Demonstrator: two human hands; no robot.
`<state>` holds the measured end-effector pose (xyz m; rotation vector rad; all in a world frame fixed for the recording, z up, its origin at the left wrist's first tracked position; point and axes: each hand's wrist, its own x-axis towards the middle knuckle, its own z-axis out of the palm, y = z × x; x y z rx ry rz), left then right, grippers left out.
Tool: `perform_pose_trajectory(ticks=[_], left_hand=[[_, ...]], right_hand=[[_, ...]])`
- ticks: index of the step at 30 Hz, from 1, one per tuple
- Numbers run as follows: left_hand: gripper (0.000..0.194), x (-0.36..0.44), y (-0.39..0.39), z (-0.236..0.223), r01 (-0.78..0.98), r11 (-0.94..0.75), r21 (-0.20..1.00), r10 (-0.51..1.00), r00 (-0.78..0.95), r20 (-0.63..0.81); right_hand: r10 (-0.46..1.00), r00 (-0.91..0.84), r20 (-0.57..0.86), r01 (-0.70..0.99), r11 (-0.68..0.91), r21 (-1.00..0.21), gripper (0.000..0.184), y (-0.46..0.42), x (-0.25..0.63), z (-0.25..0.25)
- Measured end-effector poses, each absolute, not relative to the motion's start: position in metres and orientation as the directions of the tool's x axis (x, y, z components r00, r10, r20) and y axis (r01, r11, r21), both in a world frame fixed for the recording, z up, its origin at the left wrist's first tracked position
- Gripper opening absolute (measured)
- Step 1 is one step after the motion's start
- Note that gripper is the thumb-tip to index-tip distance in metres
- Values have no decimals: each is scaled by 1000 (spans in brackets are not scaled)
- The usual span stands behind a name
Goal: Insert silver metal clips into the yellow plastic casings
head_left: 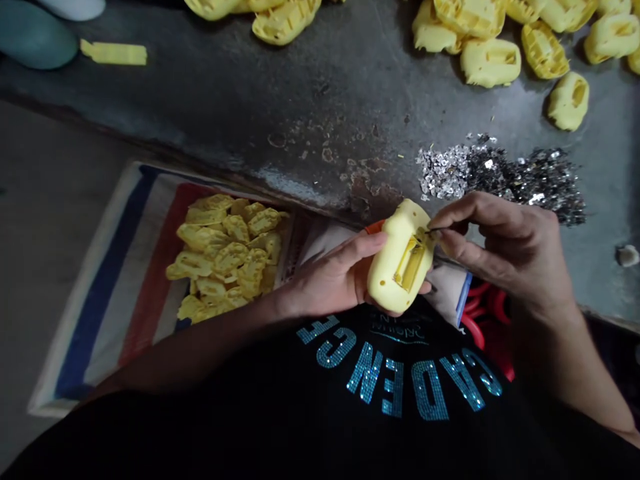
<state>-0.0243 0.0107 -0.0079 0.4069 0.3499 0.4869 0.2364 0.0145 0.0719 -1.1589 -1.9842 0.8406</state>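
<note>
My left hand (pixel 333 277) cradles a pale yellow moulded piece (pixel 395 263), its fingers wrapped under the body. A rectangular slot in that piece faces up and toward me. My right hand (pixel 503 247) pinches a thin dark pick (pixel 437 229) between thumb and forefinger, and its tip reaches the upper end of the slot. The hands are close together around the piece. Part of the pick is hidden by my fingers.
A dark stained metal tabletop (pixel 320 113) holds many yellow moulded pieces (pixel 490 62) and a heap of glittering silver-black flakes (pixel 500 177). A striped cloth (pixel 125 280) carries flatter yellow pieces (pixel 225 257). Something red (pixel 483 313) lies below my right forearm.
</note>
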Motion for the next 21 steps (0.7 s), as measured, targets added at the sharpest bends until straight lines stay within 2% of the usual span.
perform_pose_trajectory(ticks=[3,12,16,21], left_hand=[[77,-22,7,-7,-357,823,443,481,852,-207],[77,-17,-1,-1,-333,829,450,472,848,-241],[71,-17,-5,-2,-352,805,478,500,836,-225],[68,-16,-10,-4,-369,791,488,537,801,-264]], right_hand=[[876,-418,241,464,434,-772,9,14,235,76],[874,-454,172,512,414,-753,4,12,236,85],[861,-487,147,565,439,-699,12,16,238,89],[822,-547,159,603,519,-606,12,22,237,95]])
